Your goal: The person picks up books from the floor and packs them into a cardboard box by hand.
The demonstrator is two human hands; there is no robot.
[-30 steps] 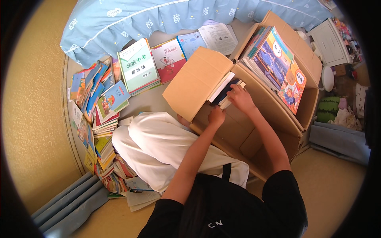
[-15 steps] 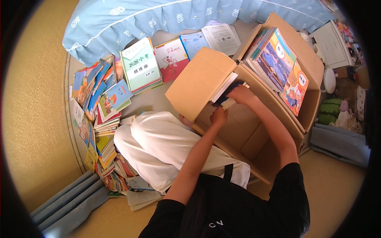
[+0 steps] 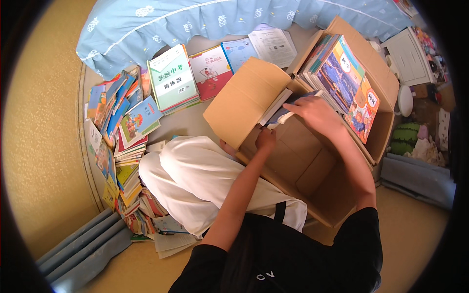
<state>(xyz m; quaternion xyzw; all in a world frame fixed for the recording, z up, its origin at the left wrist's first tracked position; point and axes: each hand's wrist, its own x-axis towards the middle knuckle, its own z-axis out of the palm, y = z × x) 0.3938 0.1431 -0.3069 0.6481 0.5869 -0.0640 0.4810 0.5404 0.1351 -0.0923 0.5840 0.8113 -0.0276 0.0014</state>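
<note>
A cardboard box [image 3: 299, 149] stands open in front of my legs, its flap [image 3: 248, 100] folded out over the near left corner. Inside its far left end a dark blue book [image 3: 281, 117] leans beside another book [image 3: 275, 108] with pale page edges. My right hand [image 3: 312, 111] grips the dark book's upper edge, fingers bent over it. My left hand [image 3: 266, 139] has its fingers curled at the lower end of the same book; the fingertips are partly hidden, so its hold is unclear.
A second carton [image 3: 385, 129] to the right holds colourful textbooks [image 3: 342, 73]. Book stacks [image 3: 173, 80] lie by the blue bed skirt [image 3: 195, 22], beside a red-and-white book [image 3: 211, 73] and printed sheets [image 3: 273, 48]. A loose book pile [image 3: 129, 166] runs along the left wall.
My right hand has moved slightly right and nearer, tilting the dark blue book's upper edge outward. My left hand has drawn slightly down and left.
</note>
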